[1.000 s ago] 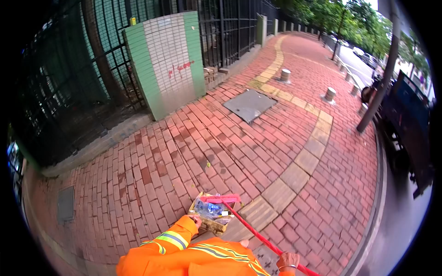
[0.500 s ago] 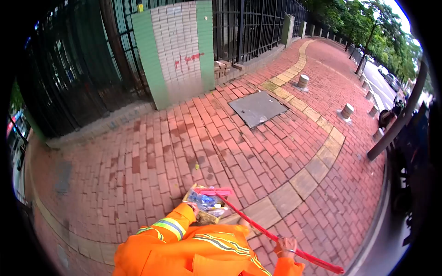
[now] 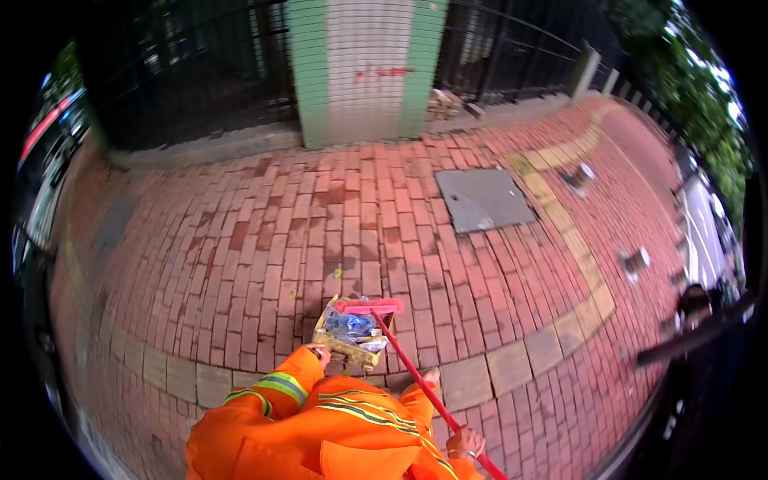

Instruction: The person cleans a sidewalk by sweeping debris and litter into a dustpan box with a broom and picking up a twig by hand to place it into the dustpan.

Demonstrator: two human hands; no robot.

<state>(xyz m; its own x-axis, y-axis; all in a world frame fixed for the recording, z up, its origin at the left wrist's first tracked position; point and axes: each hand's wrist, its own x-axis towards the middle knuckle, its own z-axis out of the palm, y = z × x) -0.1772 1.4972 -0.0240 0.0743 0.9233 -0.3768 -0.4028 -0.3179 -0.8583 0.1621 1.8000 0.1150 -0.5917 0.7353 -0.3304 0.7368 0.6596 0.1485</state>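
Observation:
My left hand (image 3: 321,354) is at the near left corner of a worn yellow box (image 3: 349,353), its fingers closed on the edge. Blue and clear plastic rubbish (image 3: 349,324) fills the box, with some paler scraps at its right side. A pink-red broom head (image 3: 370,306) rests across the box's far rim. From it a red broom handle (image 3: 416,374) slants down to the right, and my right hand (image 3: 466,442) is wrapped round its lower part. Both arms wear orange sleeves with reflective stripes.
Red brick paving (image 3: 264,264) surrounds me, crossed by a curving yellow tile strip (image 3: 512,368). A grey cover plate (image 3: 485,200) lies ahead right. Short bollards (image 3: 636,261) stand right; a green and white tiled pillar (image 3: 364,80) and dark railings stand ahead.
My view has turned right and tipped downward, so the pillar sits nearer the middle and top. The right hand and broom handle appear closer to my body; the broom head stays on the box.

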